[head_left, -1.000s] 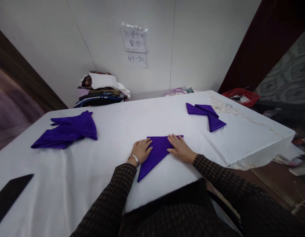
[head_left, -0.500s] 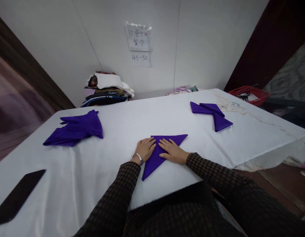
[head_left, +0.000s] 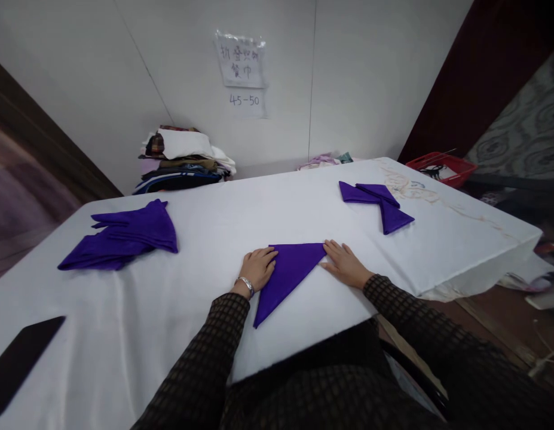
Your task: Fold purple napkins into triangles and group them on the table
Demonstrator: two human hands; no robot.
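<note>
A purple cloth napkin [head_left: 286, 276], folded into a triangle, lies flat on the white tablecloth [head_left: 223, 221] in front of me. My left hand [head_left: 257, 269] rests on its upper left corner, fingers stretched out, with a bracelet at the wrist. At the upper right tip, my right hand [head_left: 347, 264] touches the napkin with fingers extended and apart. Neither hand grips the fabric. Farther right lies a folded purple napkin [head_left: 379, 202] with pointed, bow-like ends. On the left is a loose heap of purple napkins [head_left: 124, 235].
A dark flat object [head_left: 23, 361] lies at the left front. Against the wall, a stack of folded clothes [head_left: 182, 156] rises behind the table, with a pink cloth [head_left: 320, 160] farther along. A red basket [head_left: 442, 169] stands beyond the far right corner. A handwritten sign [head_left: 241, 63] hangs on the wall.
My right hand has slid right, from the middle of the triangular napkin to its right tip. The left hand stays at the upper left corner. The view has shifted slightly.
</note>
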